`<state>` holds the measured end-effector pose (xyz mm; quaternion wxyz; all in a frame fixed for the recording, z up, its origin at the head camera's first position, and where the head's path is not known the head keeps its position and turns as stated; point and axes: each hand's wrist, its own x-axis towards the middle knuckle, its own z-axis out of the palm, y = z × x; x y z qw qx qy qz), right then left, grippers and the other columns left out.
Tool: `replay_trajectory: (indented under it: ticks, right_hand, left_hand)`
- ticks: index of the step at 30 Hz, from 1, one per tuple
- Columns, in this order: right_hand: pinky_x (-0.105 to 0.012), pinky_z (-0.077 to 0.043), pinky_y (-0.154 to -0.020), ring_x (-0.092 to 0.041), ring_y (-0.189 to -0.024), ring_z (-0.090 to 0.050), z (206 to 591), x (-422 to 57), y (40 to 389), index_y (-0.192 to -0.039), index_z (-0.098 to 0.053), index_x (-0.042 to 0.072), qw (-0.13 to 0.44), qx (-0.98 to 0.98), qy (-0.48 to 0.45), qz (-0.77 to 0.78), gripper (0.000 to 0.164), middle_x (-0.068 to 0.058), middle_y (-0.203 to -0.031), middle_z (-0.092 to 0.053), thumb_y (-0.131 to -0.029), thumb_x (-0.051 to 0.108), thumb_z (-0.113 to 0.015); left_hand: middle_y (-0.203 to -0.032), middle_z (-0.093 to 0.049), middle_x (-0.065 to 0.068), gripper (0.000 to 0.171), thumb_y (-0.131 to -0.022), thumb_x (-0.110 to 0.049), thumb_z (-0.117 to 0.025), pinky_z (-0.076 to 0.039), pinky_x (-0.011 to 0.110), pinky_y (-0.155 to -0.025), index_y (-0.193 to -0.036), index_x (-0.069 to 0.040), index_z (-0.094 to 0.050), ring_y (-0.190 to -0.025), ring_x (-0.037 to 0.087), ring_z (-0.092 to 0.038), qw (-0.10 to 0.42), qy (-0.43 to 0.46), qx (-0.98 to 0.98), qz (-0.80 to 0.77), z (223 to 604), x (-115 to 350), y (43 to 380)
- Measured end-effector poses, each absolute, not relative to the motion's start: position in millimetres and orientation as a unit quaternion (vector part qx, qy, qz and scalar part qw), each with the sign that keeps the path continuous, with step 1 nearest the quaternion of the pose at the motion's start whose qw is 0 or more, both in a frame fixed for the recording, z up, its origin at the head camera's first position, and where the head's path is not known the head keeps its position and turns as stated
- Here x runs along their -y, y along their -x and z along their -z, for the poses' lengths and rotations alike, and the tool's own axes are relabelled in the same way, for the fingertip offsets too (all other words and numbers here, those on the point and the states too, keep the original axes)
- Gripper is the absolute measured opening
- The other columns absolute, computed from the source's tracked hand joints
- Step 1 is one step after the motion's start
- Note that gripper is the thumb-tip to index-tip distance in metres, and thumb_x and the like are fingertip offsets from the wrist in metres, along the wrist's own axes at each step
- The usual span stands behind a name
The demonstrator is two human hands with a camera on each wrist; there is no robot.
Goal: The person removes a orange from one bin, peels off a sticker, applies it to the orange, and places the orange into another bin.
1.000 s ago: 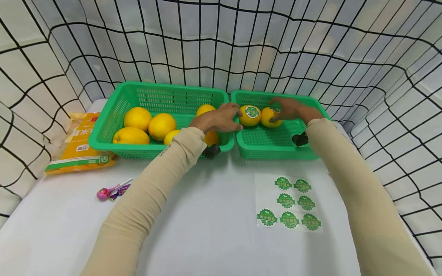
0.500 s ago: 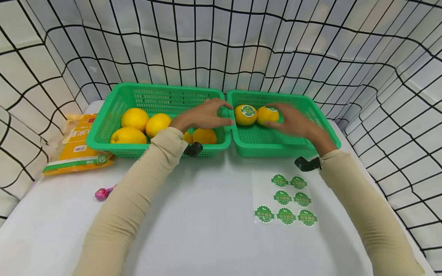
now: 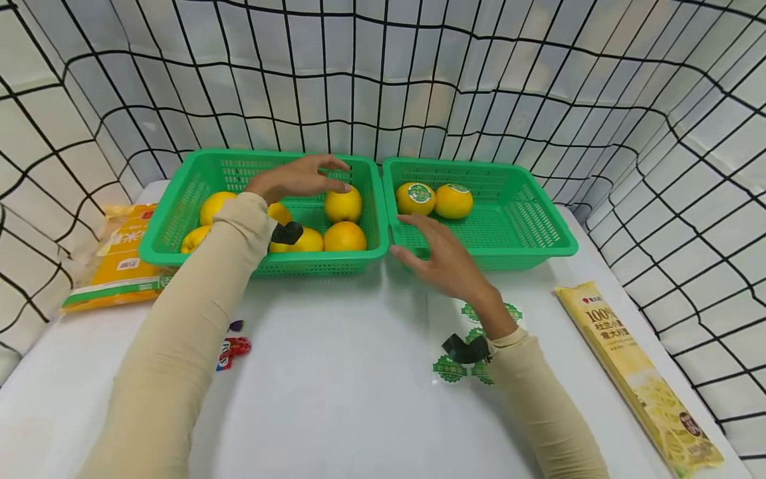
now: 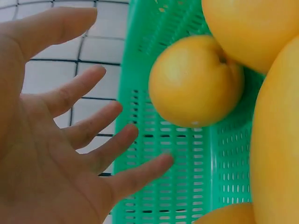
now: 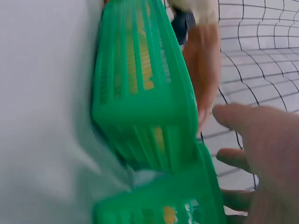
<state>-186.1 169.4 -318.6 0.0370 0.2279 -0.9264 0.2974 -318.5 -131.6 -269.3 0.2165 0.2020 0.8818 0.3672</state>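
In the head view my left hand point(image 3: 299, 178) hovers over the left green basket point(image 3: 323, 266), fingers spread and holding nothing. An orange point(image 3: 344, 205) lies just under its fingertips, and several more oranges share that basket, some hidden by the arm. The left wrist view shows the palm apart from the nearest orange point(image 4: 191, 84). My right hand point(image 3: 443, 259) is in front of the right green basket point(image 3: 509, 259), fingers extended, nothing in it. Two oranges bearing green stickers, one point(image 3: 415, 198) beside the other point(image 3: 453, 201), sit at that basket's left end.
A sheet of green stickers point(image 3: 450, 368) lies partly under the right forearm. On the right is a pasta packet point(image 3: 634, 379); on the left, an orange-yellow bag point(image 3: 128, 256). Wrapped candy point(image 3: 236, 346) lies beside the left sleeve. Black netting point(image 3: 353, 74) surrounds the table.
My right hand has left the second stickered orange and drawn back toward me, over the basket's front rim. My left hand has moved left, from the baskets' meeting edge to above the left basket.
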Motion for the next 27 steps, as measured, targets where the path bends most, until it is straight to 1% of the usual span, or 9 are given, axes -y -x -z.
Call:
replay_trajectory:
  ticks: [4,6,10,12,15,18,21,25,27]
  right_hand:
    - [-0.06,-0.033,-0.123,-0.035,-0.152,-0.041,325.7,-151.6,184.8,-0.158,-0.051,0.022,0.076,0.933,-0.22,-0.273,0.06,-0.012,-0.165,-0.045,-0.106,0.047,-0.064]
    - [-0.062,-0.033,-0.122,-0.036,-0.151,-0.043,328.0,-147.0,185.1,-0.157,-0.053,0.021,0.088,0.936,-0.218,-0.261,0.059,-0.015,-0.164,-0.046,-0.106,0.047,-0.064]
    - [-0.062,-0.031,-0.123,-0.034,-0.152,-0.042,330.4,-143.8,184.9,-0.156,-0.053,0.022,0.088,0.941,-0.217,-0.246,0.058,-0.015,-0.164,-0.045,-0.106,0.049,-0.063]
    - [-0.061,-0.03,-0.125,-0.033,-0.153,-0.041,330.8,-143.4,185.3,-0.156,-0.053,0.022,0.087,0.94,-0.218,-0.247,0.058,-0.014,-0.164,-0.046,-0.106,0.049,-0.063]
    - [-0.06,-0.028,-0.125,-0.032,-0.153,-0.04,331.1,-145.5,185.2,-0.156,-0.053,0.022,0.083,0.94,-0.218,-0.249,0.058,-0.013,-0.164,-0.046,-0.106,0.048,-0.063]
    - [-0.06,-0.029,-0.125,-0.033,-0.153,-0.04,330.6,-143.0,183.9,-0.156,-0.053,0.021,0.08,0.938,-0.223,-0.252,0.057,-0.014,-0.164,-0.046,-0.106,0.047,-0.063]
    - [-0.059,-0.031,-0.124,-0.033,-0.152,-0.041,329.2,-143.1,183.7,-0.156,-0.053,0.019,0.077,0.935,-0.229,-0.259,0.058,-0.015,-0.163,-0.047,-0.106,0.045,-0.065]
    - [-0.059,-0.034,-0.123,-0.034,-0.15,-0.043,326.7,-147.3,185.3,-0.157,-0.051,0.017,0.073,0.928,-0.236,-0.277,0.06,-0.014,-0.161,-0.049,-0.105,0.042,-0.067]
    - [-0.059,-0.034,-0.122,-0.034,-0.15,-0.043,325.9,-151.4,186.8,-0.157,-0.051,0.015,0.071,0.926,-0.239,-0.285,0.061,-0.012,-0.161,-0.049,-0.104,0.041,-0.069]
  left_hand:
    - [-0.174,-0.022,0.018,0.072,-0.106,-0.037,-0.063,-0.04,0.061,-0.119,-0.166,-0.012,-0.031,-0.153,0.042,-0.035,0.244,-0.19,-0.873,-0.378,279.2,125.8,334.9]
    - [-0.174,-0.02,0.02,0.072,-0.107,-0.035,-0.063,-0.042,0.061,-0.117,-0.167,-0.011,-0.029,-0.154,0.042,-0.033,0.258,-0.187,-0.872,-0.373,283.6,122.3,341.4]
    - [-0.174,-0.018,0.023,0.073,-0.108,-0.034,-0.061,-0.043,0.062,-0.116,-0.167,-0.008,-0.027,-0.155,0.043,-0.03,0.289,-0.18,-0.873,-0.349,288.2,116.2,350.3]
    - [-0.173,-0.018,0.023,0.073,-0.108,-0.035,-0.06,-0.045,0.06,-0.115,-0.166,-0.007,-0.026,-0.153,0.044,-0.032,0.3,-0.178,-0.876,-0.334,288.3,112.6,353.4]
    - [-0.168,-0.023,0.025,0.074,-0.107,-0.037,-0.06,-0.049,0.056,-0.112,-0.165,-0.007,-0.026,-0.146,0.044,-0.039,0.31,-0.172,-0.883,-0.308,288.9,103.6,356.9]
    - [-0.156,-0.033,0.028,0.072,-0.104,-0.039,-0.062,-0.055,0.051,-0.106,-0.158,-0.006,-0.027,-0.133,0.041,-0.049,0.309,-0.164,-0.893,-0.283,291.0,102.0,357.1]
    - [-0.146,-0.038,0.028,0.071,-0.102,-0.04,-0.064,-0.058,0.048,-0.1,-0.152,-0.008,-0.027,-0.121,0.037,-0.054,0.31,-0.16,-0.897,-0.27,293.4,102.4,358.0]
    - [-0.146,-0.039,0.026,0.077,-0.101,-0.04,-0.065,-0.058,0.046,-0.1,-0.158,-0.007,-0.025,-0.12,0.036,-0.055,0.322,-0.163,-0.894,-0.266,289.9,107.6,357.4]
    - [-0.148,-0.04,0.024,0.08,-0.101,-0.041,-0.065,-0.057,0.046,-0.102,-0.161,-0.006,-0.026,-0.121,0.035,-0.054,0.317,-0.169,-0.892,-0.275,284.8,112.3,355.8]
